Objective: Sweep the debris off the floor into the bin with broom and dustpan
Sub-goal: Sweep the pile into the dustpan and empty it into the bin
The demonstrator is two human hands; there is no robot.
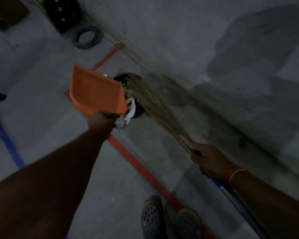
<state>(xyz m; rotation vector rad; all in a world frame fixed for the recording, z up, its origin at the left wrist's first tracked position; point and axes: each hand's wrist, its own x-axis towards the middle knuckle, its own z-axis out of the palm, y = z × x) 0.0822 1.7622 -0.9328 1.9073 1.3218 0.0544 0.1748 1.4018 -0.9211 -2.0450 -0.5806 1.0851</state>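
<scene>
My left hand (103,121) grips the handle of an orange dustpan (95,91), which is lifted and tilted over a dark round bin (137,110) by the wall. White scraps of debris (130,109) lie in the bin's mouth. My right hand (209,160) holds a straw broom (154,104) where the bristles meet the blue handle. The bristle tips reach over the bin, close to the dustpan's lower edge. The picture is dim and blurred.
A grey concrete wall (214,49) runs along the right. Red tape lines (141,169) and a blue line (3,135) mark the floor. A coil of cable (87,37) and a black crate (64,12) lie at the back left. My feet in dark clogs (152,218) stand near the bottom.
</scene>
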